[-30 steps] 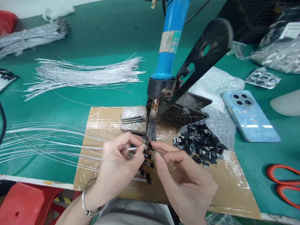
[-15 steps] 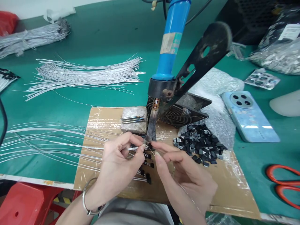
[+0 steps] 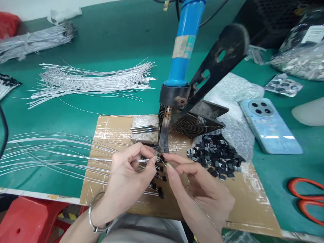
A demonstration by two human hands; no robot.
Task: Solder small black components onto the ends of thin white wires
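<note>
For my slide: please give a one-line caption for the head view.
Left hand holds a thin wire at the tip of the soldering iron; right hand pinches beside it.

both hands [image 3: 131, 175] hold wire [image 3: 145, 160] at iron [image 3: 164, 135]

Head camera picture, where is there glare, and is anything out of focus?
Head view: glare streaks on the phone and the taped cardboard; the black bracket near the lens is soft; left hand and right hand are sharp.

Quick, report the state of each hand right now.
Left hand: closed, pinching a thin wire with its end at the soldering iron tip.
Right hand: closed, pinching a fine strand beside that tip.
</note>
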